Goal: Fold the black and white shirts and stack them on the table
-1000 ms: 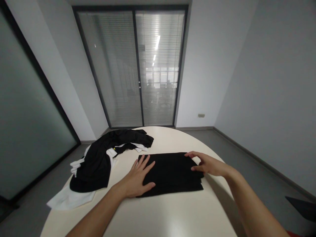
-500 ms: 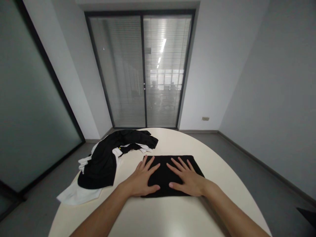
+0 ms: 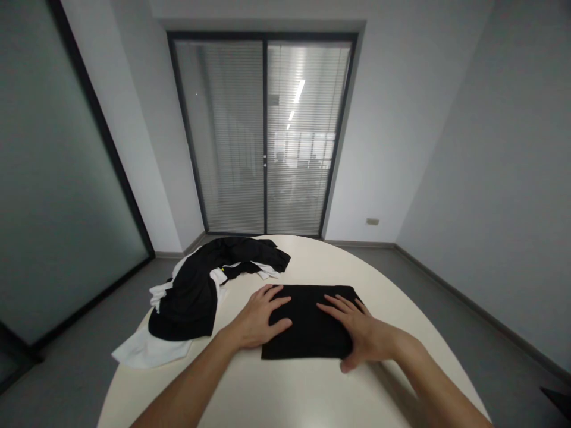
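**Trainee:** State the step in hand.

**Technician:** Judging by the posture, flattening and squaring the black cloth (image 3: 307,330). It lies flat on the table (image 3: 321,392) directly in front of the wearer, apparently folded into a near-rectangle.

**Trainee:** Give the hand states, left to right.

**Technician:** The left hand (image 3: 259,319) rests across the left edge, fingers spread, pinching nothing. The right hand (image 3: 359,333) covers the right end: fingers fanned over the top, thumb extended past the near edge. No pinch is visible. Whether the thumb contacts the tabletop cannot be told.

**Trainee:** What does the next move call for?

**Technician:** In my judgement, even contact at both ends. For any lift, pass the fingertips beneath all layers; otherwise the layers may separate. The layer count is not visible.

**Trainee:** Describe the surface, then the room.

**Technician:** The surface is pale, with a curved outline. At left, apart from the cloth, a white garment (image 3: 147,349) lies partly beneath a rumpled black garment (image 3: 191,294). In the room, left to right: a frosted panel (image 3: 57,172), glazed doors (image 3: 223,142) with blinds, a small wall plate (image 3: 372,221), and a dark object (image 3: 558,399) too cropped to identify.
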